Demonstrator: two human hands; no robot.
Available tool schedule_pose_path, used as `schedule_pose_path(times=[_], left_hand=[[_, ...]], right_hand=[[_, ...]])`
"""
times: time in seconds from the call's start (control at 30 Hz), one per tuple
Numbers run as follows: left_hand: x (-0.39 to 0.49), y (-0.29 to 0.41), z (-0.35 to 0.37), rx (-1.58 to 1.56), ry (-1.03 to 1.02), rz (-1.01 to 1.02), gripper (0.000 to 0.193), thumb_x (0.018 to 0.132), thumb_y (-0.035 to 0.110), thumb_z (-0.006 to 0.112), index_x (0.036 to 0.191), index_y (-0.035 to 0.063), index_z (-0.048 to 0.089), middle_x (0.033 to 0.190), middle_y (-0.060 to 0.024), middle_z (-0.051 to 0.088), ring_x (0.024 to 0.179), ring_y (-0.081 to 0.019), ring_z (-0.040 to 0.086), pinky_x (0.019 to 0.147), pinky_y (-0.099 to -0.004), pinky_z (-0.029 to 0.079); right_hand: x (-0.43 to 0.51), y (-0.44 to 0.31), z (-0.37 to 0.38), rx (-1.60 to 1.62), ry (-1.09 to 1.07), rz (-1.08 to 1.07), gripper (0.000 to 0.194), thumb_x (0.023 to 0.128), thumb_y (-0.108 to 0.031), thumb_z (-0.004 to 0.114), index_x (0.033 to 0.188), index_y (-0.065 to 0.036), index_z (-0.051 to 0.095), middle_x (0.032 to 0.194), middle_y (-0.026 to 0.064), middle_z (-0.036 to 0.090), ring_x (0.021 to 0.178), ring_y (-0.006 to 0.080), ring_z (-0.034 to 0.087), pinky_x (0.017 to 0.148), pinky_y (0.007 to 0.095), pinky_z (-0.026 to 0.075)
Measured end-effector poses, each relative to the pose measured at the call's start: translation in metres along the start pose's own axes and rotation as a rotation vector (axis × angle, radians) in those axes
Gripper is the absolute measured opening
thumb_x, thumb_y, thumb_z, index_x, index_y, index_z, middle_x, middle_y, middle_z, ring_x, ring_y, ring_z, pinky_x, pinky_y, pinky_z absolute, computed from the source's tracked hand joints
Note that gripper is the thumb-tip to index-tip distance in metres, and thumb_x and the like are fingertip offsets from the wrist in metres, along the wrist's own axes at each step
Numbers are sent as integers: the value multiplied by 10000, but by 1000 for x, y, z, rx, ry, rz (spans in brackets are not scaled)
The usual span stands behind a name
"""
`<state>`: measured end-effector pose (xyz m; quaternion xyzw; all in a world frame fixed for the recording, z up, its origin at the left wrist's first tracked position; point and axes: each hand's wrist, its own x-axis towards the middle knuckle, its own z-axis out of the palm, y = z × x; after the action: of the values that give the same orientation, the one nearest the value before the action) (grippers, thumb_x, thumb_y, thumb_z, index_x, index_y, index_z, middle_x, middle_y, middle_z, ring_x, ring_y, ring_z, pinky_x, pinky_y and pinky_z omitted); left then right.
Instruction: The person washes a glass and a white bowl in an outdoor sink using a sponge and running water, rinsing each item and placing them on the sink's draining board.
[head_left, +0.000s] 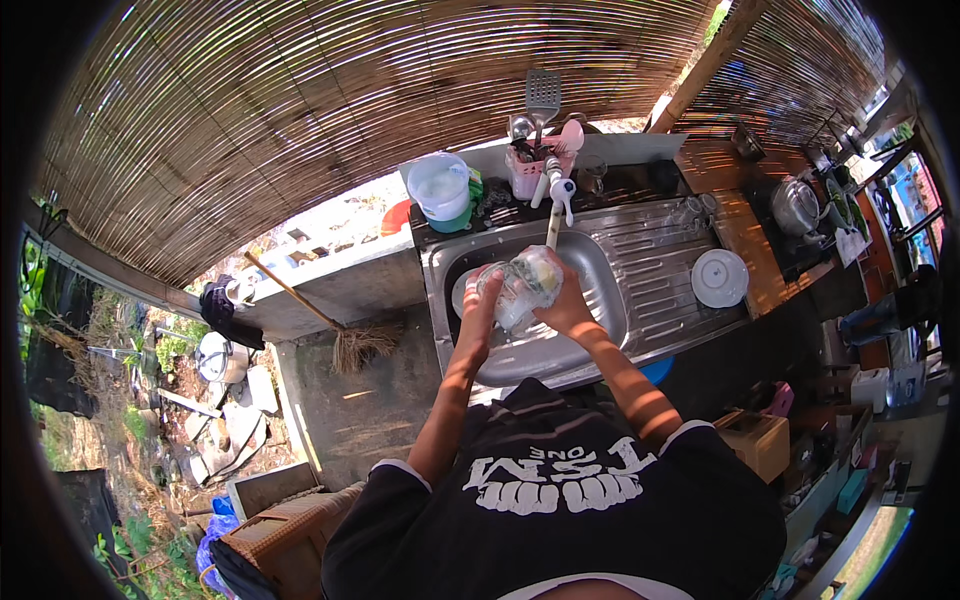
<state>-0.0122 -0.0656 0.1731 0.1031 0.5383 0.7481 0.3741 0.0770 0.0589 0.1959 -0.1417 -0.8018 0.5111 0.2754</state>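
Over the stainless steel sink basin (510, 367), both hands are close together. My left hand (482, 292) grips a clear, sudsy glass vessel (514, 309), tilted above the basin. Against its side, my right hand (571, 300) presses a foamy yellow-and-green sponge (546, 277). Foam and fingers hide part of the vessel's outline. A pale dish (459, 294) shows partly behind my left hand, inside the basin. Just beyond the hands, the white-handled tap (562, 191) points its spout toward them.
On the ribbed drainboard (652, 255) lie a white bowl (719, 278) and several clear glasses (694, 211). Behind the sink stand a white bucket (439, 187) and a pink utensil basket (523, 176). A kettle (795, 206) is at right; a broom (360, 349) leans left.
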Motion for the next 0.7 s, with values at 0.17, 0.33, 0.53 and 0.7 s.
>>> schedule_pose_path(times=[0.17,0.33,0.53,0.7], left_hand=[[-5,17,-13,122,-160,-64,399,909,404,590,1067,38,586,996,-50,617,872,-92,561,752,-245,455],[7,11,-29,196,-333,65,356,897,347,600,1026,15,590,936,-45,605,839,-104,560,704,-252,459],[1,9,-29,284,-361,168,405,855,305,636,1100,-1,535,982,-49,576,878,-123,549,777,-274,454],[-8,10,-25,273,-355,231,430,836,267,651,1144,5,504,1008,-58,561,930,-123,537,835,-275,438]], right_hand=[[1,7,1,-40,-8,23,504,666,-78,736,1120,-65,517,962,149,651,946,345,642,819,371,503],[2,11,0,-51,-84,66,643,594,-101,776,1173,-50,500,1016,174,646,1022,349,621,867,375,490],[-3,43,0,-120,-108,19,779,590,-150,791,1280,-24,452,1056,205,632,1048,359,604,901,372,484],[0,26,-4,-135,-157,131,793,592,-154,794,1292,-23,445,1083,210,623,1077,350,592,930,368,470]])
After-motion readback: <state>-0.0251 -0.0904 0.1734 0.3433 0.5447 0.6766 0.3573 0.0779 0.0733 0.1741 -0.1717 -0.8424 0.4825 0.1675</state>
